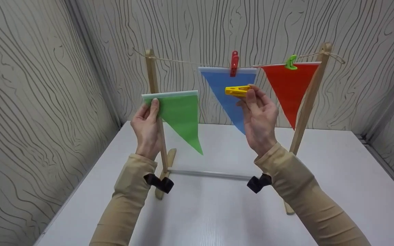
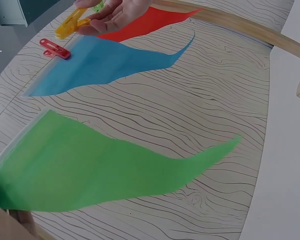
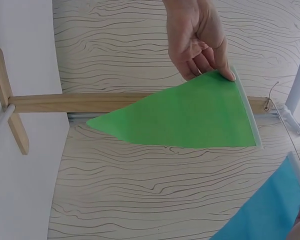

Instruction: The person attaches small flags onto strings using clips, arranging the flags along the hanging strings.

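Note:
Between thumb and fingers, my left hand (image 1: 147,124) pinches a green triangular pennant (image 1: 183,114) by its upper left corner, its point hanging down. In the head view the pennant is below the string (image 1: 174,60), in front of the left post. My right hand (image 1: 262,116) pinches a yellow clothespin (image 1: 236,91) by one end, the other end pointing left. Behind that hand hangs a blue pennant (image 1: 222,89), fixed to the string by a red clothespin (image 1: 234,64). Farther right, a green clothespin (image 1: 291,63) holds a red pennant (image 1: 291,85) on the string.
Two wooden posts, a left post (image 1: 152,75) and a right post (image 1: 308,102), carry the string at their tops. A pale rod (image 1: 210,174) joins them low down, above the white table (image 1: 200,212). Wood-grain patterned panels (image 1: 183,27) stand behind and at the sides.

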The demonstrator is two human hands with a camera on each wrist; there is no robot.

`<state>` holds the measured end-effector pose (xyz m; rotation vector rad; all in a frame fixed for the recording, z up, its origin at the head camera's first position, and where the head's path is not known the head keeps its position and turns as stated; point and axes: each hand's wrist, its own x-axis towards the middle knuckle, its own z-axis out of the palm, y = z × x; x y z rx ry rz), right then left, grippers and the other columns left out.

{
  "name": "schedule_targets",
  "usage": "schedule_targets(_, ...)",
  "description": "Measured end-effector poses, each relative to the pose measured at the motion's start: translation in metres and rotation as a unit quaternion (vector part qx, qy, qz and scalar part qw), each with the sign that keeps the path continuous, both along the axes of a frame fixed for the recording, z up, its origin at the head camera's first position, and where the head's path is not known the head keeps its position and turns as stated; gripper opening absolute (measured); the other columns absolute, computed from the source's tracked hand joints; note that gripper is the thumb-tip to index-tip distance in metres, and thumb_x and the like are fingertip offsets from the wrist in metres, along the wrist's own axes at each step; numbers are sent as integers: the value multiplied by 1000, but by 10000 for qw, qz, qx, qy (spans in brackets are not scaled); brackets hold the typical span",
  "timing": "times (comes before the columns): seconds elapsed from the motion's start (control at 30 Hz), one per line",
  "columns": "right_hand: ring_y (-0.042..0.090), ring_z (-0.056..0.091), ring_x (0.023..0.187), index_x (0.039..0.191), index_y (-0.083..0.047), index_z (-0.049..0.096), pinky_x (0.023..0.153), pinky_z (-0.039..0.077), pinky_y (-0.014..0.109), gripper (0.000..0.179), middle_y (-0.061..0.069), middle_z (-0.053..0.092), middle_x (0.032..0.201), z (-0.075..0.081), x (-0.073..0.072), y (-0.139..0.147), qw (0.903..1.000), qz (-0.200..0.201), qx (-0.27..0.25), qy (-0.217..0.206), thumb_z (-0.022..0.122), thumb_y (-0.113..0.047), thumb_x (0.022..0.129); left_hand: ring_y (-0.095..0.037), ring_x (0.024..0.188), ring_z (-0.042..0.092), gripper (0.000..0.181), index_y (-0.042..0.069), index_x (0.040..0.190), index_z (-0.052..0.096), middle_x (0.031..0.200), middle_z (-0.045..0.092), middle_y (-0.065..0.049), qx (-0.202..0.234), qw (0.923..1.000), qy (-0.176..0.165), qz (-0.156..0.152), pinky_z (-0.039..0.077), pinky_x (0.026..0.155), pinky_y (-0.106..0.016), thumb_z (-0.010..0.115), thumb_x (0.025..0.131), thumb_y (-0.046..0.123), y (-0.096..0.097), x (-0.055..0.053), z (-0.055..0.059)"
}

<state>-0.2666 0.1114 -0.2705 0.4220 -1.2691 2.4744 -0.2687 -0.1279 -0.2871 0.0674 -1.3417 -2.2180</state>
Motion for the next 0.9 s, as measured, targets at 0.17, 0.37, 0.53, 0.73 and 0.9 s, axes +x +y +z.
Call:
schedule_targets(0.17, 18, 66, 102, 129, 1, 52, 92, 57, 24, 26, 8, 63, 116, 6, -5, -8, 9993, -160, 228, 239, 47, -8, 105, -12, 103, 65, 37, -3, 133, 60, 112, 67, -7, -249, 9995, -32, 171, 52, 103, -29, 62, 100, 16, -1, 1, 8)
schedule_targets(0.37, 16, 69, 89, 128, 1, 55, 75, 57, 20, 33, 6, 66, 113, 13, -12, -17, 9953, -411, 651, 594, 56, -17, 100, -11, 98, 58, 34, -2, 129, 62, 104, 62, -2, -523, 9980, 54, 337, 51, 93, -24, 60, 102, 18, -1, 0, 16)
schedule_targets(0.53, 16, 69, 84, 125, 1, 59, 69, 57, 20, 40, 10, 68, 115, 18, -15, -26, 9898, -605, 1010, 804, 65, -22, 93, -12, 93, 57, 32, -1, 126, 64, 100, 59, -1, -658, 9967, 82, 465, 48, 86, -24, 61, 102, 21, 0, -3, 23)
schedule_targets(0.73, 14, 69, 77, 121, 2, 60, 65, 55, 19, 23, 9, 70, 110, 30, -22, -37, 9859, -704, 1212, 917, 59, -1, 98, -12, 96, 60, 32, 2, 125, 65, 106, 59, -2, -780, 9955, 91, 537, 49, 94, -29, 61, 102, 23, -2, -7, 30)
schedule_targets(0.9, 12, 71, 76, 122, 3, 59, 63, 54, 19, 25, 10, 70, 111, 40, -29, -45, 9811, -576, 1501, 1080, 61, 1, 97, -12, 100, 60, 33, 3, 126, 64, 107, 58, -1, -825, 9951, 71, 534, 48, 99, -31, 61, 101, 24, -4, -11, 34)
